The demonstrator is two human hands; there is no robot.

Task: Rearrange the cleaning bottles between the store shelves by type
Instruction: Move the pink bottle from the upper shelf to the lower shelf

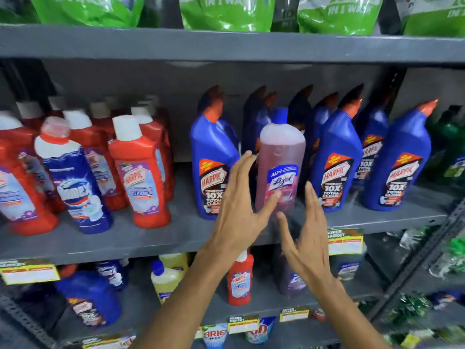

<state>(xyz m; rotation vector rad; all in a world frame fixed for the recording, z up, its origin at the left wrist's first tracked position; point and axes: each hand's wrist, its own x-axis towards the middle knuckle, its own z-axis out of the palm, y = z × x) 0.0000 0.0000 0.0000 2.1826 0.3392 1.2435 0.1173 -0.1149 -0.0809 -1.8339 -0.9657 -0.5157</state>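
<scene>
A pink Lizol bottle (280, 157) with a blue cap stands upright on the grey middle shelf (156, 238), among several blue Harpic bottles (337, 157). My left hand (239, 210) is spread open just left of the pink bottle, its thumb at the bottle's lower front. My right hand (307, 238) is open just right of and below the bottle, fingers apart. Neither hand grips it. Left on the same shelf stand several red Harpic bottles (141, 172) and one blue-and-white Domex bottle (75, 182).
Green refill pouches (226, 11) fill the top shelf. The lower shelf holds a red Harpic bottle (240, 278), a yellow bottle (166, 278), a purple bottle (289, 278) and blue bottles. Green bottles (453, 147) stand at far right. Yellow price tags (344, 241) hang on shelf edges.
</scene>
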